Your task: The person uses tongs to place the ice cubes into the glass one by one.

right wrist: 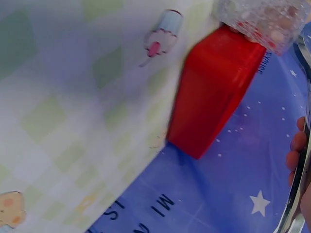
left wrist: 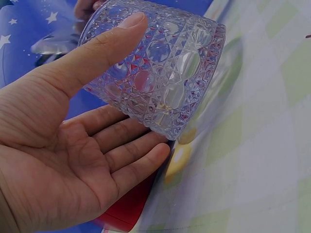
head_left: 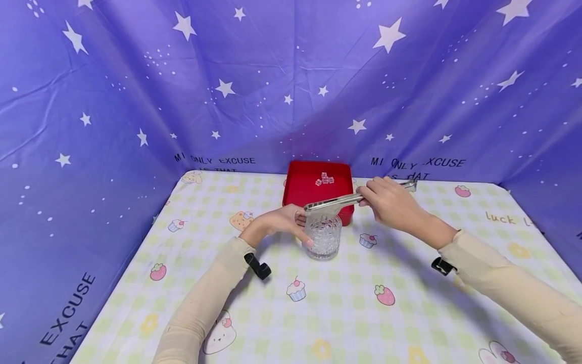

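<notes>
A clear, patterned glass (head_left: 326, 240) stands on the table in front of a red tray (head_left: 297, 184). My left hand (head_left: 283, 220) holds the glass from its left side. In the left wrist view, the thumb (left wrist: 104, 51) lies along the near wall of the glass and the fingers reach around behind it. My right hand (head_left: 387, 203) grips metal tongs (head_left: 338, 201) by their middle, and their tips are over the mouth of the glass. Several small clear cubes (head_left: 325, 180) lie in the tray toward its far right side.
A checked tablecloth (head_left: 273, 323) with printed cupcakes and strawberries covers the table. Behind the table and at both sides hangs a purple-blue curtain (head_left: 254, 116) with white stars. Black straps (head_left: 258, 266) sit around both sleeved wrists.
</notes>
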Available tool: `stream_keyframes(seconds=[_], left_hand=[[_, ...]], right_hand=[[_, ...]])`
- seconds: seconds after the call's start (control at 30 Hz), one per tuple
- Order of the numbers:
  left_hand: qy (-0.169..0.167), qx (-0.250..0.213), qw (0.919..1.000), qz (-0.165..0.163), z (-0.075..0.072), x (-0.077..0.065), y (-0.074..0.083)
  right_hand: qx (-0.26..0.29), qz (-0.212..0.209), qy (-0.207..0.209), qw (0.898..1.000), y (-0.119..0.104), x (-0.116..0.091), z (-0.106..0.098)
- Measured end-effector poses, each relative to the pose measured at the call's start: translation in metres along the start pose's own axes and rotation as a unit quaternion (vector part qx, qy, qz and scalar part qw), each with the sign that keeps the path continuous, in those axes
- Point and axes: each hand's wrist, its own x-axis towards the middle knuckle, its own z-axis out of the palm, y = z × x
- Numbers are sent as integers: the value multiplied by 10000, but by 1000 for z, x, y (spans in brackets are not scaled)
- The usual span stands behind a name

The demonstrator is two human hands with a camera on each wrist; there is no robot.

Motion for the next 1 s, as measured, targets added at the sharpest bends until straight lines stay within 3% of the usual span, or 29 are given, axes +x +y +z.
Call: stream_keyframes(seconds=[0.23, 0.47, 0.73, 1.0], left_hand=[[-252, -114, 9990, 366, -2, 1, 1], [-257, -112, 9993, 246, -1, -1, 0], [-167, -103, 9995, 227, 1, -1, 1], [-172, -120, 9995, 223, 2, -2, 1]], right_hand=[[-498, 539, 370, 9966, 10, 22, 1], [-863, 872, 261, 9921, 23, 36, 13], [-1118, 1457, -598, 9812, 35, 51, 29], [-1093, 2029, -1759, 9571, 38, 58, 44]])
